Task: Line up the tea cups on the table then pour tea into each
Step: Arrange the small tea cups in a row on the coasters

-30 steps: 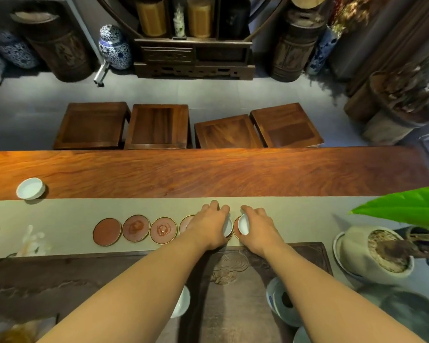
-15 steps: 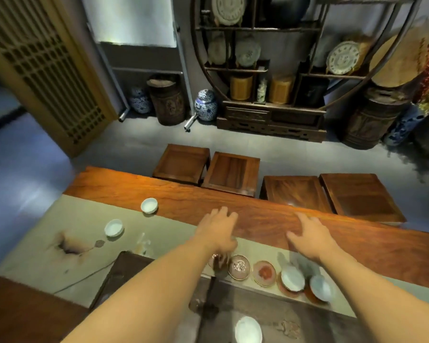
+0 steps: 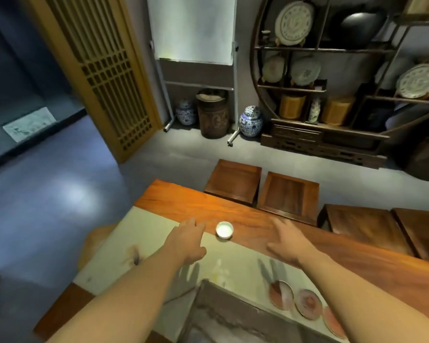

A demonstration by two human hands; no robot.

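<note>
A: Near the table's far left corner, right where the pale cloth runner (image 3: 159, 233) meets the bare wood of the table (image 3: 270, 229), sits one small white tea cup (image 3: 224, 229). Upright, looks empty, alone.

B: Which hand is nearer?

A: Left hand (image 3: 188, 240). Its fingertips are just beside the cup, which lies to that hand's right and slightly farther out toward the table's far edge. Right hand (image 3: 286, 240) is on the cup's other side, clearly farther off.

B: Hand states?

A: Both spread, palms down, nothing in either. Neither touches the cup.

B: Does the cup have a long axis?

A: No, it's round with no handle, so grasp direction doesn't matter. Rim faces up.

B: Where does it need to go?

A: My read: the row of reddish coasters (image 3: 295, 299) along the runner's near side, next to the dark tea tray (image 3: 233, 318). Three show, all bare; the row runs off under the right forearm.

B: So the next move?

A: Likely a short left-hand reach rightward and away, pinch the rim, carry it back toward the coasters. Lining up isn't finished, pouring not started. Frame is motion-blurred, so fine finger detail is unclear.
</note>
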